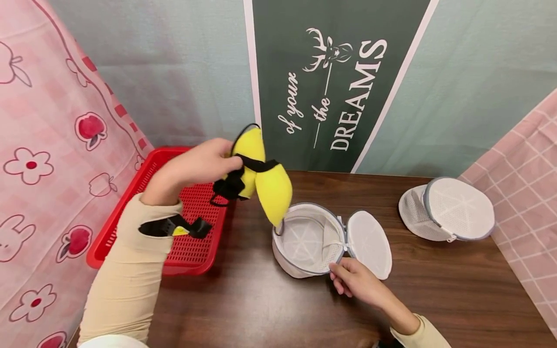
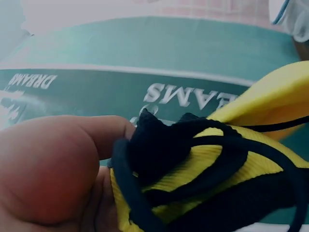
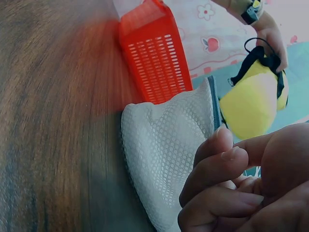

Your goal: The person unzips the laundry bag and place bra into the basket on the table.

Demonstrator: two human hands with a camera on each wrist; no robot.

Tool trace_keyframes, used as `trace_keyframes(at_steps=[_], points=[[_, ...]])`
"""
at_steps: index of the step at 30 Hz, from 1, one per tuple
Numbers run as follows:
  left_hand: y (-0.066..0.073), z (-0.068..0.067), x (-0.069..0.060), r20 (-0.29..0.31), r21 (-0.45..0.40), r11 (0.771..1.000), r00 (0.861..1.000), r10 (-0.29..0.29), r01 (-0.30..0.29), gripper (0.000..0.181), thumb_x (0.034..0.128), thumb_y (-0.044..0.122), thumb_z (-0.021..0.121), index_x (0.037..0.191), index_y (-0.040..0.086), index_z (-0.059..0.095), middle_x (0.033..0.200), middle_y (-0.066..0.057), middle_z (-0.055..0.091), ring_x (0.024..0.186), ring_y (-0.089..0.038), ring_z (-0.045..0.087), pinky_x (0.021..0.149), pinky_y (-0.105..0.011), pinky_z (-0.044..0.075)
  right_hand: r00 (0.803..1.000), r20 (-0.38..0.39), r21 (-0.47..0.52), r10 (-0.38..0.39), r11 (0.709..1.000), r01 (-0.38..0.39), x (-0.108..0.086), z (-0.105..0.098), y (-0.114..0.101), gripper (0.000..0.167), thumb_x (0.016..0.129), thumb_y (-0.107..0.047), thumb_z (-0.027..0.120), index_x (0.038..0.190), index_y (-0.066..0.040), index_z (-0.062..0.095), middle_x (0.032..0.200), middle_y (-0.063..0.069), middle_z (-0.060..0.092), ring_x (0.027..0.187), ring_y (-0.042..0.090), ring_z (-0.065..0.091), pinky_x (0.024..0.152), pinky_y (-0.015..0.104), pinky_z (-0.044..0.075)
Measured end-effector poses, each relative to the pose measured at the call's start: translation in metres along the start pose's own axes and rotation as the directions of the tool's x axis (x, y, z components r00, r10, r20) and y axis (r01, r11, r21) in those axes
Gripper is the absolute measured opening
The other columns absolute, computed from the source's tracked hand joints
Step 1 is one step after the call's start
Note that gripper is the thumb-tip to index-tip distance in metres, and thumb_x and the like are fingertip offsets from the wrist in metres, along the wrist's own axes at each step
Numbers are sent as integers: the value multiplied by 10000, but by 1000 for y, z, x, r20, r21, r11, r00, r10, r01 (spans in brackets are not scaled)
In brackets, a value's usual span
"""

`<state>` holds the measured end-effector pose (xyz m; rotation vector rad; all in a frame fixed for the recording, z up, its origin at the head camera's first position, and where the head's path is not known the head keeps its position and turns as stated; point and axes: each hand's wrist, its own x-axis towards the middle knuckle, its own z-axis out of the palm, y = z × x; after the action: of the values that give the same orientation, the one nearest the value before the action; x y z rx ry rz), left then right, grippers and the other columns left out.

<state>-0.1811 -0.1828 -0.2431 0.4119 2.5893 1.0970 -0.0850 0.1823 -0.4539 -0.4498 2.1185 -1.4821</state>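
My left hand (image 1: 209, 162) grips a yellow bra (image 1: 273, 191) with black straps and trim. It hangs between the red basket and an open white mesh laundry bag (image 1: 300, 268), one cup tip at the bag's left rim. In the left wrist view, thumb and fingers pinch the bunched black straps (image 2: 159, 150) and yellow fabric. My right hand (image 1: 354, 280) pinches the front right rim of the mesh bag, its fingers curled in the right wrist view (image 3: 227, 183). The bag's round lid (image 1: 370, 244) is folded out to the right.
A red plastic basket (image 1: 213, 251) stands on the left, partly behind my left arm. A second white mesh bag (image 1: 461, 208), lid on, lies at the right on the brown wooden table (image 1: 261, 309). Printed curtains (image 1: 196, 72) hang at the back and sides.
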Motion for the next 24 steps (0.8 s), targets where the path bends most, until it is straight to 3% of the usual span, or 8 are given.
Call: trace_keyframes(at_steps=[5, 8, 13, 18, 21, 24], points=[[-13, -20, -13, -43, -196, 980, 999, -26, 18, 227, 993, 76, 471, 1059, -72, 629, 801, -78, 710, 684, -156, 660, 650, -293, 551, 1000, 0, 0, 7, 1000, -7, 1, 1, -1, 328, 1081, -118, 440, 851, 92, 543, 594, -28, 530, 458, 44, 423, 431, 205, 386], [-21, -30, -17, -70, -256, 966, 997, -34, 15, 231, 1005, 76, 466, 1092, -77, 615, 858, -75, 730, 765, -164, 700, 698, -294, 568, 1000, 7, 5, 3, 1000, -3, 1, 1, -1, 336, 1083, -114, 435, 857, 112, 537, 595, -27, 532, 458, 44, 422, 431, 205, 386], [-40, -51, -22, -130, -292, 956, 989, -69, 28, 170, 1012, 79, 478, 1061, -37, 593, 837, -4, 705, 766, -123, 676, 693, -271, 551, 1000, 8, 14, 4, 1000, -4, -1, -1, -1, 336, 1084, -113, 432, 864, 121, 532, 596, -24, 533, 459, 46, 422, 432, 209, 386], [-67, -76, -31, -154, -315, 947, 981, -122, 69, 154, 1029, 110, 461, 1014, 37, 596, 800, 39, 702, 742, -99, 682, 679, -266, 562, 1000, 2, 25, 8, 1000, -8, -2, 0, 0, 332, 1085, -114, 431, 871, 120, 529, 600, -21, 532, 462, 47, 422, 435, 207, 383], [-81, -89, -36, -155, -287, 952, 976, -152, 102, 178, 1044, 124, 443, 1009, 55, 603, 794, 56, 709, 739, -84, 687, 678, -259, 568, 1000, 6, 30, 5, 1000, -5, -2, 0, 0, 339, 1085, -112, 429, 876, 140, 521, 599, -23, 532, 461, 45, 421, 435, 203, 382], [-90, -98, -39, -175, -188, 971, 968, -181, 148, 226, 1049, 137, 442, 1019, 10, 627, 784, 65, 705, 729, -61, 669, 680, -237, 553, 1000, 10, 30, 0, 1000, -1, -2, 0, 0, 337, 1083, -107, 427, 868, 134, 523, 597, -25, 532, 459, 43, 420, 433, 202, 383]])
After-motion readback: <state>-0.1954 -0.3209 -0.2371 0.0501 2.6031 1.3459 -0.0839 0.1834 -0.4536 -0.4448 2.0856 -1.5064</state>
